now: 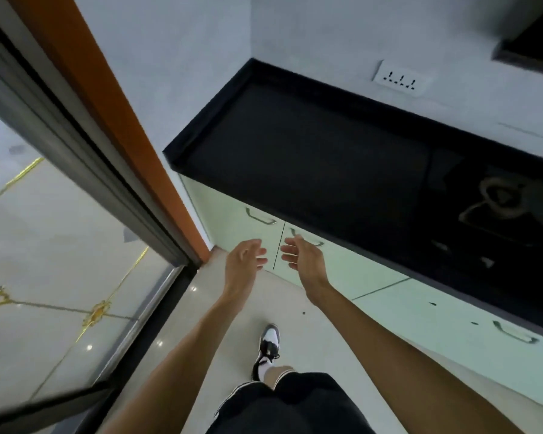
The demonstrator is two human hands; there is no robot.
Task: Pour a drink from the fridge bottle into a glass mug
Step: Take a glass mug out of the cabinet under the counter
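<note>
Palms face each other mid-frame: left hand (244,259) and right hand (304,256), each grip released, before cabinet doors (351,272) under the black counter (295,145); where bottle and mug are I cannot tell

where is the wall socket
In the head view, the wall socket sits upper right on the grey wall, just above the back edge of the black countertop.

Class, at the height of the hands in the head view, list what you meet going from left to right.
Glass panel → dark door frame → orange strip → left hand → right hand → pale green cabinet door → black countertop.
</note>
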